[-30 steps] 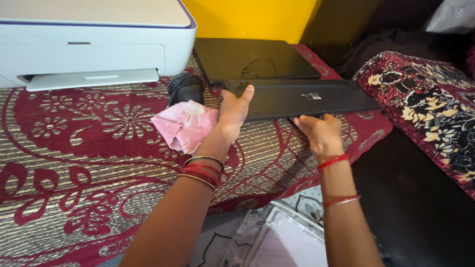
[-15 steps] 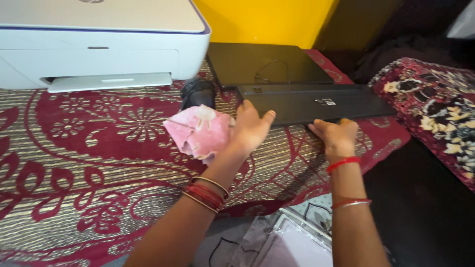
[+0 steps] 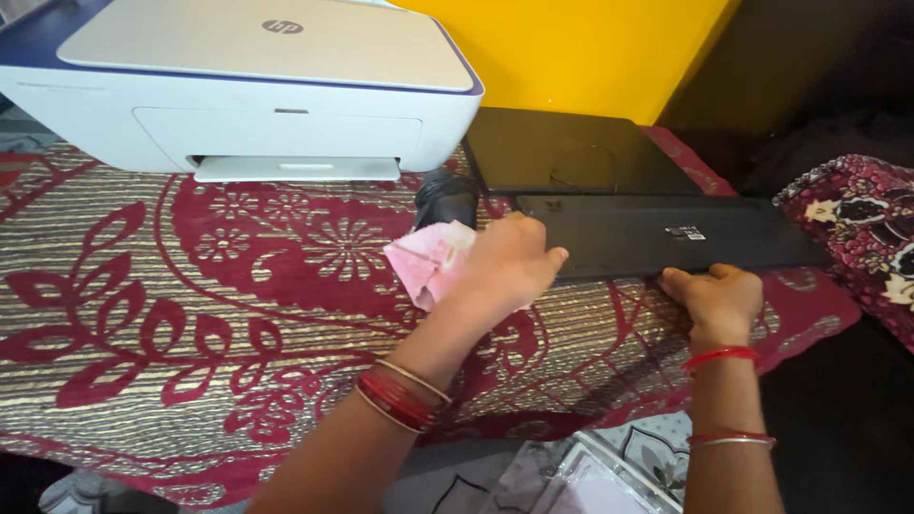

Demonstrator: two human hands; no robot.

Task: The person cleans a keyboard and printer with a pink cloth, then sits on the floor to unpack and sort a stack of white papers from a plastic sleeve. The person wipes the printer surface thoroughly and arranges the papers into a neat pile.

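Red-gold patterned cloth (image 3: 190,314) — long, flat, matte-black keyboard (image 3: 666,233), underside up.

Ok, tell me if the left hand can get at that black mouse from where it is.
Probably yes. The left hand, holding a pink cloth, sits just in front of the black mouse, with nothing between them but the cloth.

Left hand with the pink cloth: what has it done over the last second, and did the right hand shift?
The left hand, still bunching the pink cloth, turned from thumb-up against the long black slab to palm-down over its left end. The right hand kept its hold on the slab's near edge. Slab, black laptop, white printer and patterned red cover stayed put; only the camera view shifted.
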